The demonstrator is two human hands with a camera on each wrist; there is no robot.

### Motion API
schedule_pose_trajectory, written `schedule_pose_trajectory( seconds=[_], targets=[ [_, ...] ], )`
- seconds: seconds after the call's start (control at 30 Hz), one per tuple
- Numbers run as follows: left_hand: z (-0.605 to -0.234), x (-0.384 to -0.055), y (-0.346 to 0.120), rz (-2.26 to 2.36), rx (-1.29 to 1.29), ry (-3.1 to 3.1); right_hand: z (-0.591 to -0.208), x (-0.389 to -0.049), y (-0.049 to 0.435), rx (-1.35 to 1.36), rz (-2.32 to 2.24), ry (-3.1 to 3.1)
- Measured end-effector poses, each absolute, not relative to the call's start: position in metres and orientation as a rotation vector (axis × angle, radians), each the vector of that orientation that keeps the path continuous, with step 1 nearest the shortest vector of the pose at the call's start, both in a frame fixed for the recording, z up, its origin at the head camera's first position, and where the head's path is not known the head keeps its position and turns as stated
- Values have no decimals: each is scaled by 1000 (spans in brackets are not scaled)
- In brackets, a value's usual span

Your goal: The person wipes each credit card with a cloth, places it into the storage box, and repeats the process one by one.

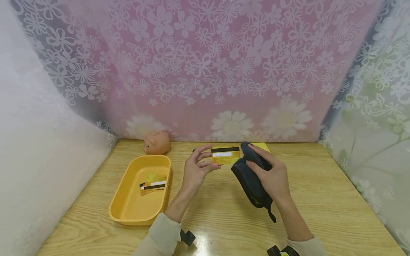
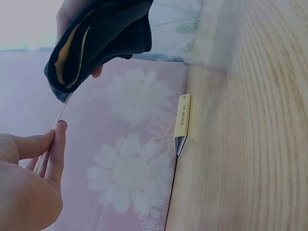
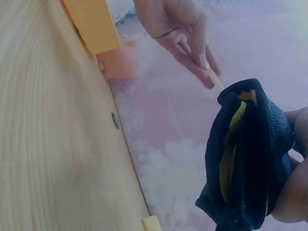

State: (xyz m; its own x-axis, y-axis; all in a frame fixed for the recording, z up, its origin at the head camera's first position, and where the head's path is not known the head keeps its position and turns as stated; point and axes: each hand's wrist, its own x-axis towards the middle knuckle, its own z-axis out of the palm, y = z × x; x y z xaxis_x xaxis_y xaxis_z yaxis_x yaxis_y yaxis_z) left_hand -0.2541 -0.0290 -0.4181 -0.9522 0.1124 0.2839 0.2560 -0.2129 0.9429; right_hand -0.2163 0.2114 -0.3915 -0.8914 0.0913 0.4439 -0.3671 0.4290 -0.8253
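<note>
My left hand (image 1: 194, 170) pinches a yellow card (image 1: 224, 159) by its left end, between thumb and fingers. The card has a black stripe and a white strip, and its right end reaches the top of a dark navy zip wallet (image 1: 251, 177). My right hand (image 1: 277, 174) grips that wallet from the right side, tilted above the table, a short strap hanging below. In the right wrist view the wallet (image 3: 219, 159) gapes at its top, with yellow edges showing inside its folds. Edge-on, the card (image 2: 61, 111) meets the wallet's lower lip in the left wrist view.
A yellow-orange tray (image 1: 136, 208) stands at the left with several similar cards (image 1: 154, 184) in it. Behind it sits an orange piggy bank (image 1: 159, 144). A yellow item (image 2: 183, 115) lettered THE ARCHIVE lies at the table's back edge, near a small dark object (image 3: 115, 120).
</note>
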Motion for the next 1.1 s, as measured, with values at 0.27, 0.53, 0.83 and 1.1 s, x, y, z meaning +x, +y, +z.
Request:
schedule_pose_trajectory(
  seconds=[0.27, 0.53, 0.83, 1.1],
  targets=[
    [-419, -254, -29, -2295, -441, -1935, -384, -209, 199, 409, 1496, -2170],
    [-420, -252, -25, -2262, -462, -1958, -399, -204, 172, 561, 1523, -2198],
    [-423, -249, -18, -2134, -481, -2060, -405, -201, 160, 608, 1505, -2248],
    [-423, -248, -18, -2175, -484, -2054, -405, -205, 165, 573, 1504, -2270]
  ],
)
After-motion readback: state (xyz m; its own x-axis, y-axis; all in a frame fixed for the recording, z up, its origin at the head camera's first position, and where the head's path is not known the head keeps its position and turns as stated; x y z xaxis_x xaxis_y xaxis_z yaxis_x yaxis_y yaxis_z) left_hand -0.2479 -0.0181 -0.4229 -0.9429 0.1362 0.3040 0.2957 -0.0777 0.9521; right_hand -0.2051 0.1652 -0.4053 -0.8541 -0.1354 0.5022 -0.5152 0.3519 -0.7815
